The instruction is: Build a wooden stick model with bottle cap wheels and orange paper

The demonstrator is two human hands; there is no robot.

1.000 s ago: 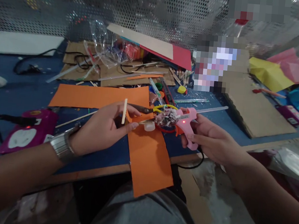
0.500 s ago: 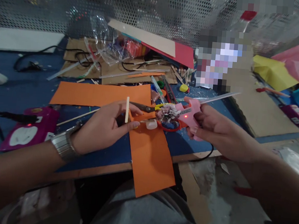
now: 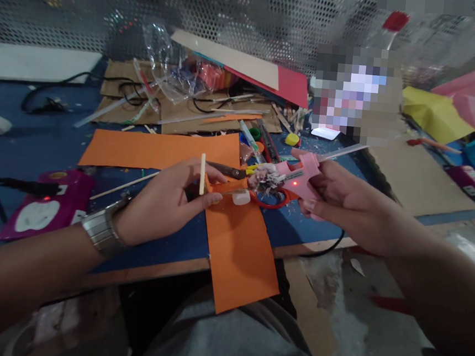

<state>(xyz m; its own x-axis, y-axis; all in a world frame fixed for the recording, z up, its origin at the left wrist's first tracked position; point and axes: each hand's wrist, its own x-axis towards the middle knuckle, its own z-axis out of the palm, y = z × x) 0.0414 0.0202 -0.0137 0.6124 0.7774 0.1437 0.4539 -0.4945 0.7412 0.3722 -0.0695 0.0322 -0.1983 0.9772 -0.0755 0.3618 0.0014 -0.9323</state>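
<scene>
My left hand [image 3: 173,197] pinches a thin wooden stick [image 3: 202,174] between thumb and fingers. It stands upright, in front of the fingertips. My right hand [image 3: 347,201] is wrapped around a pink hot glue gun [image 3: 302,178] with a lit red light. A clear glue stick [image 3: 346,151] sticks out of its back. Crumpled greyish material [image 3: 268,179] covers the front of the gun, hiding the nozzle, which points toward my left hand. Under the hands lies an orange paper strip [image 3: 243,256], hanging over the table edge. Red-handled scissors [image 3: 274,205] lie beneath the gun.
Another orange strip [image 3: 160,150] lies behind my left hand. A purple box [image 3: 52,206] with a cable sits at the left. Farther back are cardboard [image 3: 131,110], clear plastic wrap [image 3: 179,81] and a red sheet [image 3: 293,91]. Yellow paper [image 3: 434,115] lies at the right.
The glue gun and my right hand have shifted slightly, and the glue stick's rear end sits a little farther left. My left hand and the wooden stick have hardly moved.
</scene>
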